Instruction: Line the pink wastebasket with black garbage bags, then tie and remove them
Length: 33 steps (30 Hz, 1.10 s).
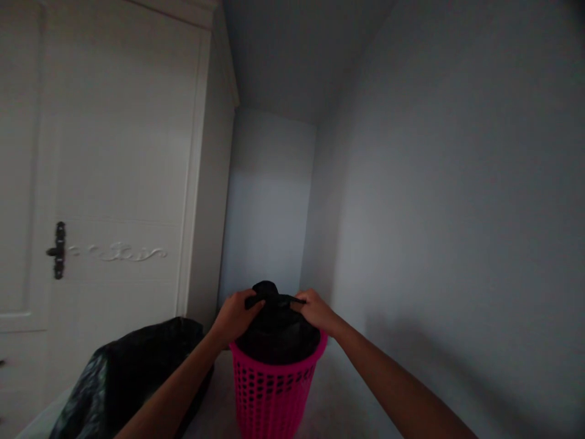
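Note:
A pink plastic basket [274, 396] with a pattern of holes stands upright in the lower middle. Inside it sits a black plastic bag [281, 338], its gathered top rising above the rim. My left hand [235, 317] is closed on the top of this bag at the left. On the other side, my right hand [315, 310] pinches the bag's top at the right. Between the two hands a dark strip of the bag is drawn taut, and a loose puff of it sticks up near the left fingers. What lies inside the bag is hidden.
Another large black plastic bag [146, 350] lies at the lower left, partly behind my left forearm. A white wardrobe [123, 152] with a dark handle [59, 250] rises on the left. A plain wall [448, 183] runs along the right side.

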Available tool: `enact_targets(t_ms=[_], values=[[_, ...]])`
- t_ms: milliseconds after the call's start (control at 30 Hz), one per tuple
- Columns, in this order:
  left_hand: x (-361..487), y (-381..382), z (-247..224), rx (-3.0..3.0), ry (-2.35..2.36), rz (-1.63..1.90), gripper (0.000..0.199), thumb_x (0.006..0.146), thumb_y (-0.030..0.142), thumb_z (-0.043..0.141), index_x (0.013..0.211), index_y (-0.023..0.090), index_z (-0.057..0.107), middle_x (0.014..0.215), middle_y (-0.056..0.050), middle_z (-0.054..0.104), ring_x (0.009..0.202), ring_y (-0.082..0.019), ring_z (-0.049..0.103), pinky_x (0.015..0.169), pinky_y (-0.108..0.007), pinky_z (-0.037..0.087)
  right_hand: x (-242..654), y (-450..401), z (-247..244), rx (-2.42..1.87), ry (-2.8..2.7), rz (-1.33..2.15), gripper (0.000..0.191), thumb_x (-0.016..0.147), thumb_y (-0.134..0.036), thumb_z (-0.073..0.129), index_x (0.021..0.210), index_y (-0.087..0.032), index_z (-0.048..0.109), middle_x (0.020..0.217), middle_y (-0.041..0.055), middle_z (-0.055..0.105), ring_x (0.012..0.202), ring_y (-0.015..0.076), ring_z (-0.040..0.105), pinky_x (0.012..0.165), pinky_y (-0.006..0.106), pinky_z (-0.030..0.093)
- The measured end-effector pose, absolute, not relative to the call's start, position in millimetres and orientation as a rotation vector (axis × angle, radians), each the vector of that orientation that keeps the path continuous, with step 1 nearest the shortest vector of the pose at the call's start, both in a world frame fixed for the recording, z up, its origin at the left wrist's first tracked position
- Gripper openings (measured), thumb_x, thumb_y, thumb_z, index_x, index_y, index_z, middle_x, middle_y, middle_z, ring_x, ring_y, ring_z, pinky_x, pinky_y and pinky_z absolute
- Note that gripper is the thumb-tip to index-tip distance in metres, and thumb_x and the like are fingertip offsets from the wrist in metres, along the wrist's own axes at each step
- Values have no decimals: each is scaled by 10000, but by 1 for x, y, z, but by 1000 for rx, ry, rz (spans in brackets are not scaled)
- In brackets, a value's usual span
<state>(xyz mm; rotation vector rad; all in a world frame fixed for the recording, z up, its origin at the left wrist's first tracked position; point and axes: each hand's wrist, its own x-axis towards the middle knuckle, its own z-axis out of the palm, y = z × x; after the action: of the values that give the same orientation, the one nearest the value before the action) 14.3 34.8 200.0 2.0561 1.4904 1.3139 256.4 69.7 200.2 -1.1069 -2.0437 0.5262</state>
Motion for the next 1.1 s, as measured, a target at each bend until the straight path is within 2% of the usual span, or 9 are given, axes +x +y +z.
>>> enact_targets(t_ms=[67, 133, 200, 300, 400, 600, 733, 967, 1100], values=[[14, 32, 200, 2072, 1598, 1385, 158, 860, 347, 598, 917, 235, 695, 943, -93, 780, 947, -311, 741, 846, -392, 510, 253, 67, 198, -1122, -2003, 519, 236, 934, -246, 635, 731, -192, 743, 712, 16, 680, 709, 198, 625, 722, 326, 488], [18, 30, 202, 2060, 1627, 1447, 170, 844, 276, 575, 976, 227, 671, 996, -105, 776, 993, -310, 736, 885, -398, 509, 245, 62, 200, -1016, -1997, 513, 148, 899, -258, 707, 1002, -210, 801, 956, 45, 785, 895, 228, 697, 857, 357, 525], [23, 29, 205, 2060, 1574, 1461, 186, 858, 270, 554, 1007, 221, 654, 980, -89, 775, 969, -281, 739, 866, -371, 516, 235, 55, 206, -922, -2016, 518, 358, 831, -304, 813, 1181, -237, 778, 1118, 46, 797, 1007, 244, 709, 928, 364, 525], [24, 29, 209, 2037, 1469, 1466, 154, 874, 319, 569, 957, 227, 661, 908, -48, 766, 888, -244, 727, 812, -334, 504, 229, 51, 214, -964, -2071, 451, 176, 867, -367, 770, 930, -209, 815, 848, 11, 775, 825, 229, 687, 809, 341, 513], [18, 30, 208, 1960, 1455, 1507, 120, 848, 296, 587, 855, 224, 683, 838, -42, 747, 846, -248, 703, 790, -339, 477, 235, 53, 214, -1016, -2019, 428, 292, 931, -327, 612, 712, -197, 754, 663, -5, 673, 727, 211, 627, 729, 319, 462], [19, 34, 204, 1793, 1440, 1622, 58, 771, 219, 637, 761, 234, 692, 768, -31, 703, 810, -240, 660, 774, -335, 436, 228, 44, 206, -929, -1630, 633, 151, 826, -312, 652, 914, -221, 735, 928, 24, 749, 931, 227, 668, 871, 343, 489], [22, 38, 205, 1589, 1330, 1731, 81, 720, 270, 668, 795, 245, 649, 730, 12, 654, 748, -205, 617, 718, -304, 437, 220, 28, 219, -765, -1576, 848, 250, 742, -317, 739, 976, -230, 763, 967, 15, 771, 948, 215, 684, 871, 324, 504], [9, 36, 203, 1079, 1153, 1767, 298, 717, 453, 655, 887, 208, 660, 670, -4, 637, 613, -218, 634, 598, -340, 517, 235, 29, 217, -929, -1095, 965, 165, 630, -326, 761, 689, -181, 708, 591, -20, 655, 573, 166, 585, 541, 276, 421], [2, 19, 206, 1037, 1096, 1784, 337, 683, 473, 723, 860, 185, 720, 730, -40, 704, 758, -251, 694, 688, -336, 556, 243, 25, 216, -736, -944, 1097, 249, 602, -313, 797, 807, -195, 718, 639, -34, 670, 599, 166, 603, 553, 266, 462]])
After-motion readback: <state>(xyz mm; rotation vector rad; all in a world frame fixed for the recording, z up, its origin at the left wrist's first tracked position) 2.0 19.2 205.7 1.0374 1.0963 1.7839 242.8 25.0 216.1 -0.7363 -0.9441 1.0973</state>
